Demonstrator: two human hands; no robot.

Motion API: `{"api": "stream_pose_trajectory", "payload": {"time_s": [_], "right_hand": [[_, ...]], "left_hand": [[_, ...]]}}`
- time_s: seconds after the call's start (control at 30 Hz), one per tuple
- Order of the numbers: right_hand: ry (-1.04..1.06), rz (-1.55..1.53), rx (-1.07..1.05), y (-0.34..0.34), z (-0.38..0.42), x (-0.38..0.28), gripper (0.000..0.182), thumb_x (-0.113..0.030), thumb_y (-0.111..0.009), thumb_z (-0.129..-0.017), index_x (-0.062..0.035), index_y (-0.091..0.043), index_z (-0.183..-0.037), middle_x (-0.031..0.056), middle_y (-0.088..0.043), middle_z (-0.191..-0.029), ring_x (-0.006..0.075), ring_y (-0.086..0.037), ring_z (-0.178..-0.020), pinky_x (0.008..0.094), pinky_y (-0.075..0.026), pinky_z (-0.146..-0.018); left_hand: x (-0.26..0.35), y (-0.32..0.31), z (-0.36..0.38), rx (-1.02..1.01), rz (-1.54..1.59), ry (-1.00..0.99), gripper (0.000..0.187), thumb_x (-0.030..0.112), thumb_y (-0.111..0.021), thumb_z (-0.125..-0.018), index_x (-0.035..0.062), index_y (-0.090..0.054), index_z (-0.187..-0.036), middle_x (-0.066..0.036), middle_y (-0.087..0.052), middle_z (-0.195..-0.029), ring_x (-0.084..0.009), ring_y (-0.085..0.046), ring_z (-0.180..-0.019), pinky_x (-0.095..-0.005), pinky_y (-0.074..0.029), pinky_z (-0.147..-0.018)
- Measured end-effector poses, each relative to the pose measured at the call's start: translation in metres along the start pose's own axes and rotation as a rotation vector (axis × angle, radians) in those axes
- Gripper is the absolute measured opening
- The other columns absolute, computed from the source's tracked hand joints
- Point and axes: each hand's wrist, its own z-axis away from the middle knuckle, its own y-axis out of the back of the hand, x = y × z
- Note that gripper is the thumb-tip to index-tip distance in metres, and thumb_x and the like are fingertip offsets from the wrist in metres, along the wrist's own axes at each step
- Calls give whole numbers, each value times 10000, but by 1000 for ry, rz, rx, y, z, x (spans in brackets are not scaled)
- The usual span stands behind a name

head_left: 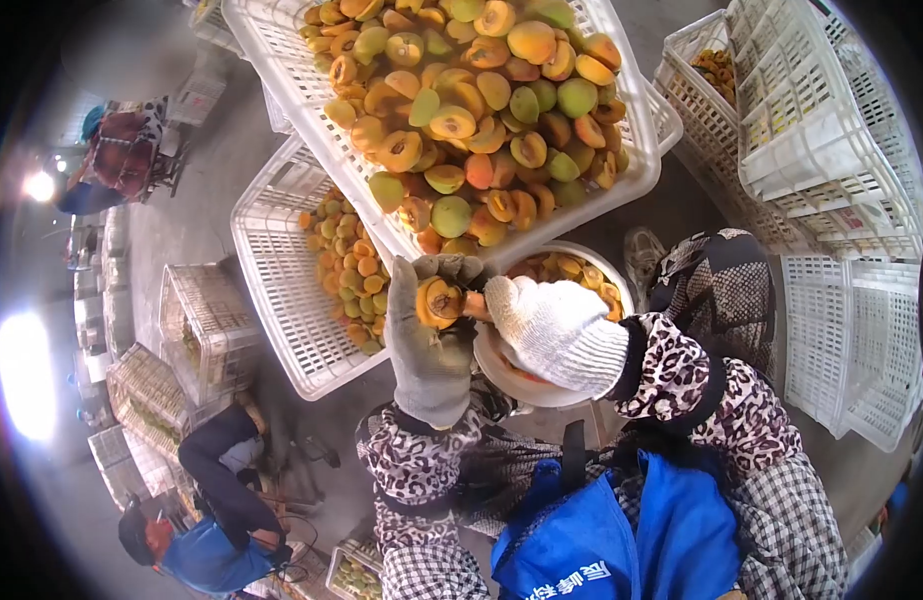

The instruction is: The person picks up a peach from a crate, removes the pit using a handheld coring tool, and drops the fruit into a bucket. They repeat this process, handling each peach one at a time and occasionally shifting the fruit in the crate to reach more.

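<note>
The left hand [429, 350] pinches an orange fruit [439, 302] between thumb and fingers; beside it a short brown tool [476, 306], long axis roughly level across the view, points left at the fruit, clasped by the closed right hand [557, 335] over a white bucket [610, 262].

Fisheye view; rim falls to black, outer crates bowed. Strong white glare far left of the hands [492, 330], blown out; smaller lamp [40, 186] above it, also flared. Centre evenly lit, fairly crisp, soft shadows. Hazy smudge upper left of the hands, perhaps a smear on the lens. Far left dim, soft, bluish.
</note>
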Motion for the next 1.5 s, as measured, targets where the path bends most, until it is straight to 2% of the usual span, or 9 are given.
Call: {"api": "stream_pose_trajectory", "payload": {"time_s": [0.17, 0.47, 0.7, 0.8, 0.93, 1.0, 1.17, 1.3, 1.5], "right_hand": [[-360, -543, -176, -12, -1, -7, 201, -156, -619, -861, -55, -528, -1008, 145, -585, -663, 279, -624, -654, 425, -496, -573], [-227, -28, -188, -27, -3, -6, 429, -382, -408, -1002, -16, -625, -1054, 124, -675, -801, 236, -668, -782, 317, -512, -707], [29, -508, 114, -99, 3, 32, 266, -220, -604, -870, -3, -478, -959, 195, -600, -686, 376, -632, -657, 446, -507, -540], [-455, -146, -179, -126, -9, 42, 254, -239, -599, -872, -14, -494, -925, 195, -606, -694, 378, -635, -640, 447, -515, -545], [-37, 19, 155, -38, 3, 10, 235, -254, -579, -883, -24, -531, -884, 199, -627, -720, 391, -646, -635, 459, -529, -570], [-132, -26, -188, -22, 1, 7, 226, -205, -451, -957, -14, -520, -1055, 219, -647, -969, 363, -669, -903, 460, -543, -743], [-334, -731, -56, -77, 15, 17, 296, -329, -544, -927, -35, -516, -907, 195, -626, -744, 394, -633, -667, 428, -518, -604], [-126, -295, 0, -39, 21, 3, 292, -324, -545, -923, -33, -534, -931, 193, -606, -737, 371, -594, -599, 403, -515, -580], [-290, -1138, -623, -23, 8, 25, 330, -307, -565, -892, 6, -552, -996, 133, -610, -724, 227, -619, -574, 340, -502, -506]], "left_hand": [[-3, 4, -7, 91, 264, 204, 388, 386, -474, -1002, 11, -558, -952, -139, -618, -858, -288, -652, -851, -387, -545, -799], [7, 2, -6, 120, 209, 294, 495, 445, -448, -996, -7, -599, -862, -135, -638, -792, -223, -645, -764, -326, -540, -716], [-7, 7, -8, 181, -91, 217, 537, 444, -414, -1014, -17, -614, -826, -128, -655, -775, -187, -628, -690, -290, -524, -673], [2, 4, -4, 63, -287, 166, 510, 404, -404, -1030, -35, -622, -887, -116, -657, -793, -167, -625, -698, -274, -517, -671], [10, 9, -1, 38, -133, 399, 479, 350, -373, -1049, -46, -625, -952, -104, -659, -810, -153, -621, -718, -262, -510, -679], [-2, 18, 4, -182, -706, -54, 453, 338, -392, -1046, -55, -616, -1016, -107, -660, -807, -151, -622, -734, -263, -510, -692], [-4, 14, 2, 34, -225, 359, 442, 369, -471, -1015, -57, -588, -999, -125, -658, -809, -178, -641, -746, -285, -523, -675], [-12, 14, -1, 117, -180, 314, 510, 429, -375, -1035, -29, -587, -960, -130, -647, -848, -209, -632, -755, -327, -525, -691], [-11, 6, 1, 149, -215, 239, 463, 394, -459, -1001, -28, -607, -880, -145, -634, -750, -222, -624, -683, -337, -522, -668]]}}
